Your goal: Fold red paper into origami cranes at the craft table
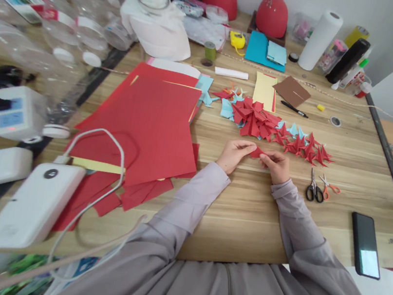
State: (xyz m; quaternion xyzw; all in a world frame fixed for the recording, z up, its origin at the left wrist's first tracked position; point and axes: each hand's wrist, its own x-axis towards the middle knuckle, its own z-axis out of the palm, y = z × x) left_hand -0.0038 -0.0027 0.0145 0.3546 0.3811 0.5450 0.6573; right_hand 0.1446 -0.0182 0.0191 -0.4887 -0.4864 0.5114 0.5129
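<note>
A small piece of folded red paper is held between my two hands over the wooden table. My left hand pinches its left side with thumb and fingers. On the right, my right hand grips the other edge with closed fingertips. Just beyond the hands lies a heap of folded red paper pieces, with light blue folded pieces among them. Pointed red paper figures trail off to the right of the heap. The exact fold in my hands is too small to make out.
Large red sheets are stacked on the left. Near my right hand lie black scissors and orange scissors. A phone rests at the right edge. A white power bank with a looping cable and several plastic bottles occupy the left.
</note>
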